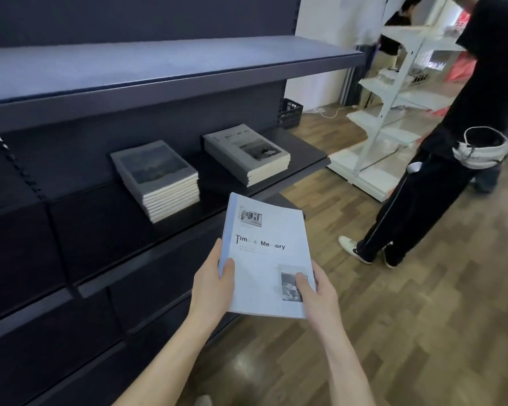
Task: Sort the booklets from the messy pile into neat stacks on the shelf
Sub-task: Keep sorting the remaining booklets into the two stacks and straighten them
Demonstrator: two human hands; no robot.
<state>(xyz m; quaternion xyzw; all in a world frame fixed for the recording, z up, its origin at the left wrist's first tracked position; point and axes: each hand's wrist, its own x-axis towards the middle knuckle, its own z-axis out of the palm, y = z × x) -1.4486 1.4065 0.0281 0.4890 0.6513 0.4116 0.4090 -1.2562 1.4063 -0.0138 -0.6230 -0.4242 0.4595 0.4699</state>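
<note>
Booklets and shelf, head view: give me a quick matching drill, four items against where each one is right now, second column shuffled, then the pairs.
Things:
1. Time & Memory booklet
2. stack with dark photo cover
3. stack with white titled cover
4. black crate

Places:
A. on the floor past the shelf's far end
B. on the dark shelf, nearer the camera
C. held in the left hand and right hand, in front of the shelf
D. on the same shelf, farther along, near its end

Pairs: 1-C, 2-B, 3-D, 4-A
</note>
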